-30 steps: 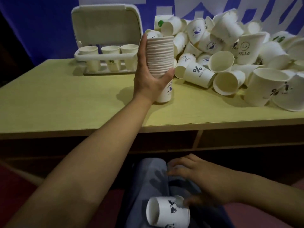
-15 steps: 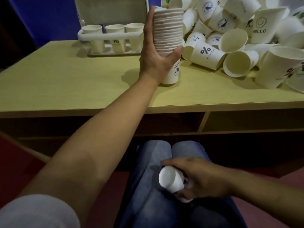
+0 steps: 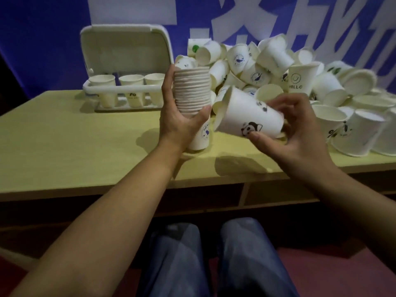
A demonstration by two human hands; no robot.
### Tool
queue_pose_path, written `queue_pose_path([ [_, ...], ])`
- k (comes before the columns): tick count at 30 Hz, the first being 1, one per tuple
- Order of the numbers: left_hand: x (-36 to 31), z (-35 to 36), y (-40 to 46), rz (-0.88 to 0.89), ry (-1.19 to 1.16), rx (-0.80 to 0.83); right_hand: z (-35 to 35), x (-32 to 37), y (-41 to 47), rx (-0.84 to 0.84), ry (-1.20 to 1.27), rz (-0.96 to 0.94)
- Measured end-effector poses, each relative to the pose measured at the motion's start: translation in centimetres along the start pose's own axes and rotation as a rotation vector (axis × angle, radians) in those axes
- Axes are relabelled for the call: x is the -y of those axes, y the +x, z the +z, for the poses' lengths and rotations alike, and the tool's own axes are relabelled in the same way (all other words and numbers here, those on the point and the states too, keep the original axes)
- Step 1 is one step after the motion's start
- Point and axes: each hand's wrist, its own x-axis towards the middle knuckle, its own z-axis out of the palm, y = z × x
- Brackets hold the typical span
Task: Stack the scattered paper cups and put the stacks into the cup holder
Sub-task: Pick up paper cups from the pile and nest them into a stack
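My left hand (image 3: 182, 123) kept a clenched grip round the tall stack of paper cups (image 3: 191, 93), thumb on the right side and fingers up the left, with the stack's bottom cup standing on the yellow surface (image 3: 64, 146) just in front of me. My right hand (image 3: 297, 129) held the panda cup (image 3: 246, 116) by its base end, thumb below and fingertips curled over the top, the cup tipped on its side with its open mouth pointing left toward the stack and nearly touching it. I judged this cup to be feather-light and thin-walled, easy to crush if I squeezed the middle, so the stiffer bottom rim was the sensible place to hold it, and the rolled lip would need lining up squarely before it slid over or into the stack. The stack itself seemed firm but top-heavy, best held low and mid-way as I had it. Far right lay the heap of loose cups (image 3: 278, 67), many on their sides. At the far left stood the white cup holder (image 3: 120, 88) with its lid raised, three of its slots showing cups already in them.
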Motion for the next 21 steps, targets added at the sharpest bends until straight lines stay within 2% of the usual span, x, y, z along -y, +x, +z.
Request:
queue_pose_path([
  [4, -0.1, -0.2, -0.1, -0.017, -0.002, 0.023, 0.6, 0.0, 3.8, -0.183, 0.040, 0.084],
  [7, -0.2, -0.1, -0.3, 0.019, 0.040, 0.081, 2.1, 0.0, 7.0, -0.213, 0.101, 0.141],
  [12, -0.4, 0.0, -0.6, 0.069, 0.085, 0.140, 3.7, 0.9, 10.9, -0.252, 0.109, 0.111],
  [15, -0.8, -0.1, -0.8, 0.078, 0.105, 0.154, 4.2, 1.5, 11.8, -0.194, 0.090, 0.084],
  [21, -0.8, 0.0, -0.8, 0.075, 0.133, 0.188, 5.7, 1.4, 11.2, 0.055, -0.106, -0.007],
])
